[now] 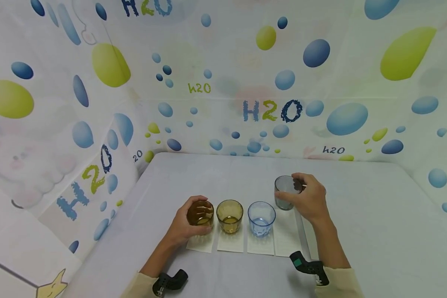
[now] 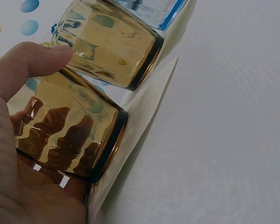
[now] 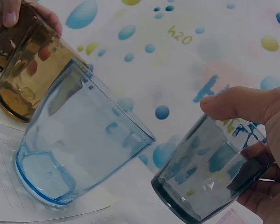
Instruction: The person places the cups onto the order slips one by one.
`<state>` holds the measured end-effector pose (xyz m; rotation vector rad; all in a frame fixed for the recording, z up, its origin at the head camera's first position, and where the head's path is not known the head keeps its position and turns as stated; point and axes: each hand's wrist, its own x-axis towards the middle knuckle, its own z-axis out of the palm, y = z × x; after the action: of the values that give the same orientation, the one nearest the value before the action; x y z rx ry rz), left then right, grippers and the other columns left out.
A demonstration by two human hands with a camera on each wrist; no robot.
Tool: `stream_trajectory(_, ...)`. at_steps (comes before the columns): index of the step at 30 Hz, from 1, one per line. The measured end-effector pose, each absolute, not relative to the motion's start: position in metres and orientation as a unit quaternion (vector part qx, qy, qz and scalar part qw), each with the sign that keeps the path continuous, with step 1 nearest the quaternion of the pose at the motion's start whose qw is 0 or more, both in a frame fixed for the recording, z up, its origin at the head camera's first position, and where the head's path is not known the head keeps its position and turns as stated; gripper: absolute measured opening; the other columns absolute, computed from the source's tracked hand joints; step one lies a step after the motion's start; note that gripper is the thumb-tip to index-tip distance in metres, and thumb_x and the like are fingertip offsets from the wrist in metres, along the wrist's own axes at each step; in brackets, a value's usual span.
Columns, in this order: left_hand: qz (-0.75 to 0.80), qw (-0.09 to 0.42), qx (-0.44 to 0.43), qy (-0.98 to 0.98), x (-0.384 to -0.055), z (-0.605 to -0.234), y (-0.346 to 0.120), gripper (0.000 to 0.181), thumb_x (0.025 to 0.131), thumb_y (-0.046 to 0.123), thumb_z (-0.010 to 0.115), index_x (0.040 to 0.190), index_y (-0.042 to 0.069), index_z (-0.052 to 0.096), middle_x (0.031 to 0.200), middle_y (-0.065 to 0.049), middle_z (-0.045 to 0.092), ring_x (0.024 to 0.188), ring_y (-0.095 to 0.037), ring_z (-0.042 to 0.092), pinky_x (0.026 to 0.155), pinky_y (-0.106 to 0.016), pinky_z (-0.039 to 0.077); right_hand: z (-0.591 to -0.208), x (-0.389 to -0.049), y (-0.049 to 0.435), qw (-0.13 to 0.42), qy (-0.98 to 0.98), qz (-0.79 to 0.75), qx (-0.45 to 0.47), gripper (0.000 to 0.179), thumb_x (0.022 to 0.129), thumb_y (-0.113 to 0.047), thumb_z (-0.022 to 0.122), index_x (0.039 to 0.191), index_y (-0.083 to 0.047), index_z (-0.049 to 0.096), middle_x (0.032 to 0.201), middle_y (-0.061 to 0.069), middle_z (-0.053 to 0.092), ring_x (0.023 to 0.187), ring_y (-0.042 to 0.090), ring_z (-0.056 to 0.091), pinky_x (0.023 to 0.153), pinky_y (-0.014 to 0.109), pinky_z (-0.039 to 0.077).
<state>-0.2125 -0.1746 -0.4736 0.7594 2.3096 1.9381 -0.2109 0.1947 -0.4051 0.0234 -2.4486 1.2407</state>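
Note:
My left hand point(image 1: 186, 221) grips a brown glass tumbler point(image 2: 70, 130), thumb on the near side and fingers seen through the glass. It stands on a paper strip at the left end of a row. Beside it is a yellow-amber tumbler point(image 1: 229, 216), then a pale blue tumbler point(image 1: 261, 219), both upright on paper strips. My right hand point(image 1: 311, 198) holds a smoky grey tumbler point(image 3: 203, 170) between thumb and fingers, set farther back than the row, near the far end of its strip. Whether the grey tumbler's base touches anything, I cannot tell.
Strips of pale paper point(image 1: 287, 238) lie side by side on the white-covered table point(image 1: 216, 174); another strip point(image 1: 313, 244) is partly behind the right arm. A small pink thing point(image 3: 232, 217) shows below the grey tumbler in the right wrist view. A patterned curtain point(image 1: 231, 74) stands behind.

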Motion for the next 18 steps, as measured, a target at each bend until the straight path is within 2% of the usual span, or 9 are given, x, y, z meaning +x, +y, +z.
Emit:
stream_trajectory(6, 0.619, 0.016, 0.239, 0.748, -0.212, -0.473, -0.174, 0.075, 0.077, 0.004, 0.085, 0.141, 0.016, 0.050, 0.131, -0.013, 0.060, 0.120, -0.036, 0.058, 0.100, -0.042, 0.050, -0.402, -0.207, 0.198, 0.154, -0.876, 0.457, 0.014, 0.075, 0.071, -0.031, 0.093, 0.130, 0.001, 0.060, 0.120, 0.017, 0.062, 0.108, 0.032, 0.060, 0.091, 0.048, 0.054)
stream_trajectory(13, 0.620, 0.013, 0.240, 0.746, -0.213, -0.474, -0.176, 0.075, 0.077, 0.004, 0.085, 0.142, 0.015, 0.049, 0.131, -0.015, 0.059, 0.119, -0.035, 0.058, 0.098, -0.038, 0.052, -0.396, -0.203, 0.201, 0.116, -0.879, 0.461, 0.029, 0.075, 0.071, -0.027, 0.093, 0.132, 0.000, 0.058, 0.120, 0.019, 0.062, 0.108, 0.033, 0.059, 0.090, 0.048, 0.054)
stream_trajectory(18, 0.622, 0.014, 0.244, 0.744, -0.215, -0.476, -0.175, 0.076, 0.077, 0.003, 0.085, 0.143, 0.010, 0.048, 0.131, -0.016, 0.059, 0.120, -0.035, 0.058, 0.098, -0.037, 0.052, -0.393, -0.201, 0.204, 0.095, -0.886, 0.453, 0.035, 0.071, 0.074, -0.026, 0.090, 0.131, -0.001, 0.058, 0.121, 0.018, 0.061, 0.109, 0.033, 0.058, 0.090, 0.047, 0.054)
